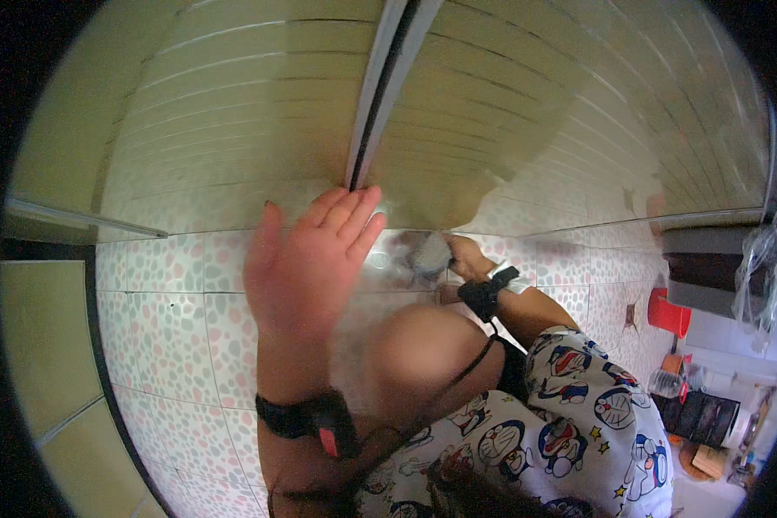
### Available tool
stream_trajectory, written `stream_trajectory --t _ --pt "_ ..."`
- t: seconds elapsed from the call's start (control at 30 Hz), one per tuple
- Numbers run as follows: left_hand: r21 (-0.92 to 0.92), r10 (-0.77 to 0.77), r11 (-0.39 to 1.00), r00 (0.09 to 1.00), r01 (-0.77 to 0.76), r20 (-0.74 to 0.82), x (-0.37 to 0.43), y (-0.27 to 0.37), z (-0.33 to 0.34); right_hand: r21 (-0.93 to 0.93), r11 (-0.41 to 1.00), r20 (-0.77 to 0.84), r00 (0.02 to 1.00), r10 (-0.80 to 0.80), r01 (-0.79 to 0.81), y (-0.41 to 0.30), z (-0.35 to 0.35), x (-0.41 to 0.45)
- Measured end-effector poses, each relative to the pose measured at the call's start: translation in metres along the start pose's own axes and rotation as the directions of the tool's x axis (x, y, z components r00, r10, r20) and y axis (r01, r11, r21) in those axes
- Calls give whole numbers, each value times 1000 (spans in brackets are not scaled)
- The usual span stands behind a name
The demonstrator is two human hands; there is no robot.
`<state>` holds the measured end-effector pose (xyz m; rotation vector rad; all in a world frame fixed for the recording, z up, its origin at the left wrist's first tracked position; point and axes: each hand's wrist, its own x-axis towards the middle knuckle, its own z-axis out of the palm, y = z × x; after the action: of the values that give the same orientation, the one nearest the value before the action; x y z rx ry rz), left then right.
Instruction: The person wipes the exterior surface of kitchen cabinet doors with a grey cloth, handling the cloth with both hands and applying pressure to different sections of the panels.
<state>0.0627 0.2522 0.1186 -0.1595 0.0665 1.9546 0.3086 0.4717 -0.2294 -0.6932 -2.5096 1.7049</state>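
Note:
My left hand (311,252) is raised with its fingers spread, its fingertips at the lower end of the metal frame strip (379,84) between two glossy panels. Nothing is held in it. Lower and to the right, near the panel's bottom edge, my right hand (469,256) grips a grey scrubbing pad or cloth (432,254); its exact kind is unclear. Around the pad, the tiled floor (168,324) looks wet and shiny. Both wrists wear black straps. My bent knee (427,343) is between my arms.
The ribbed, reflective right panel (524,116) rises ahead, with the left panel (233,129) beside it. A dark-edged door or panel (52,349) stands at left. At right are a red container (669,313), a hanging clear plastic bag (756,278) and a black crate-like object (702,414).

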Motion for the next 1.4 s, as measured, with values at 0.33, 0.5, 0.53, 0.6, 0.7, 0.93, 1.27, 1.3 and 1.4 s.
stream_trajectory --t 0.33,0.5,0.53,0.6,0.7,0.93,1.27,1.3,1.4 --pt "-31 -26 999 1000 27 10 8 -7 5 -674 587 -240 884 402 -450 -43 -146 -96" --pt "-28 -23 999 1000 24 18 6 0 -3 -555 767 -174 947 272 -322 -10 -125 -84" --pt "-34 -25 999 1000 25 13 5 1 -3 -513 818 -143 966 217 -260 -6 -113 -74" --pt "-60 -43 997 998 46 44 11 -6 0 -476 855 -146 977 155 -207 15 -108 -59" --pt "-59 -44 997 999 45 32 10 -5 -6 127 990 57 997 53 -60 -21 -46 -10" --pt "-38 -30 999 999 31 30 3 3 -5 -118 984 254 962 -98 131 -204 30 59" --pt "14 -23 1000 1000 23 3 4 3 -9 -274 911 155 949 -275 309 -132 38 63" --pt "18 -18 1000 1000 18 1 4 2 -8 -271 918 158 954 -254 289 -130 24 52" --pt "37 -1 999 1000 1 -5 1 5 -2 -372 926 155 988 -5 63 -115 -19 17"
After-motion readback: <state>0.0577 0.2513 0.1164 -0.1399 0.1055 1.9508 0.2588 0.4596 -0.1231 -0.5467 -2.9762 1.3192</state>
